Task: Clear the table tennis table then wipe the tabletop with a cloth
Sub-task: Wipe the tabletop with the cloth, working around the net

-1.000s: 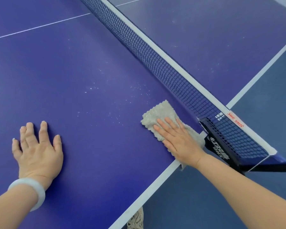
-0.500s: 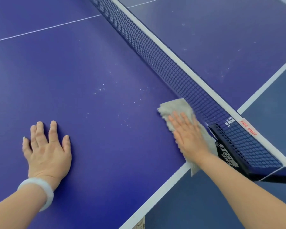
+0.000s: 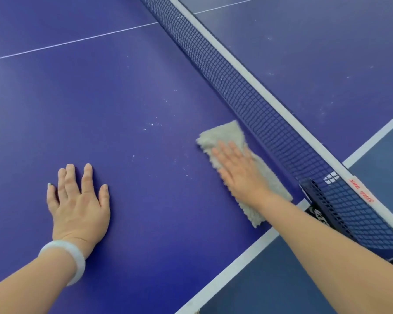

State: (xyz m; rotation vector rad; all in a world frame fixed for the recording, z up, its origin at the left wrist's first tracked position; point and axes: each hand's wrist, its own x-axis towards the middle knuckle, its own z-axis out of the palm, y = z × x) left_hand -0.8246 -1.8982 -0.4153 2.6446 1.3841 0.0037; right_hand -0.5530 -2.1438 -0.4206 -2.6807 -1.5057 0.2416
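A blue table tennis tabletop point(image 3: 100, 105) fills the view, with white specks of dust near its middle. My right hand point(image 3: 241, 171) lies flat with straight fingers on a grey-beige cloth point(image 3: 222, 134) and presses it to the tabletop, close beside the net. The cloth's near end sticks out past my wrist toward the white side line. My left hand point(image 3: 77, 200) rests flat on the tabletop with fingers spread, well to the left of the cloth, a pale bangle on its wrist.
A dark blue net point(image 3: 236, 87) with a white top band runs diagonally from the top centre to the right. Its black clamp post point(image 3: 322, 205) grips the table's side edge just right of my right forearm. Blue floor point(image 3: 281, 279) lies beyond the white edge line.
My right hand has slid the cloth away from the table's side edge, along the net toward the middle. My left hand has stayed flat in the same spot.
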